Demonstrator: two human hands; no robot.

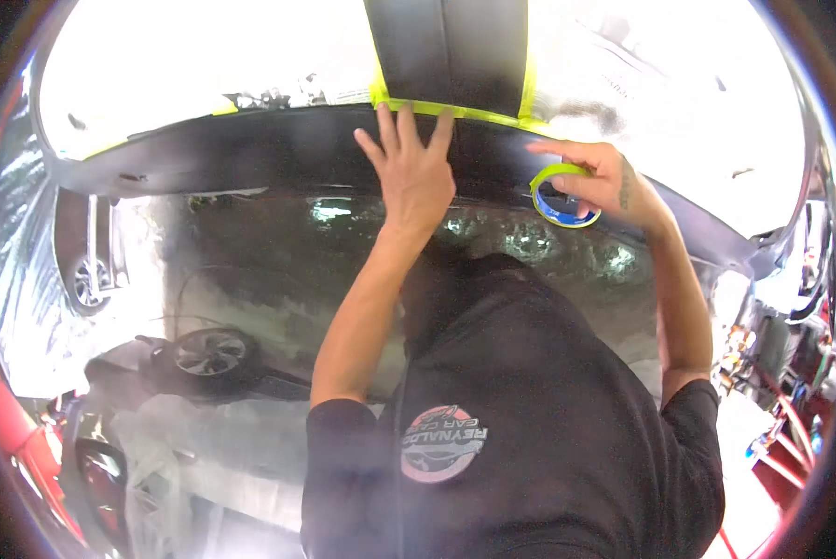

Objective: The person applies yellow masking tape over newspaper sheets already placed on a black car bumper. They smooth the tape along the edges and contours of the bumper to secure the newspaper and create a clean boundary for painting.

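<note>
As seen left to right, spoked wheel (210, 352) at lower left, empty left hand (416, 184) spread at yellow-green tape (465, 113) along a dark curved panel (278, 144), right hand (609, 182) grasping a tape roll (556, 212) before the panel, colourful workroom clutter (791, 433) beyond.

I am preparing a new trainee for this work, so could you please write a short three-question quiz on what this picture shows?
1. Which hand holds the tape roll?
2. True or false: the tape roll is plain red all over.
3. Which of these is the left hand nearest to?
A) the wheel
B) the yellow-green tape strip on the dark panel
C) the shirt's round print

Key:
1. The right hand.
2. False: it is yellow-green outside and blue inside.
3. B.
</note>
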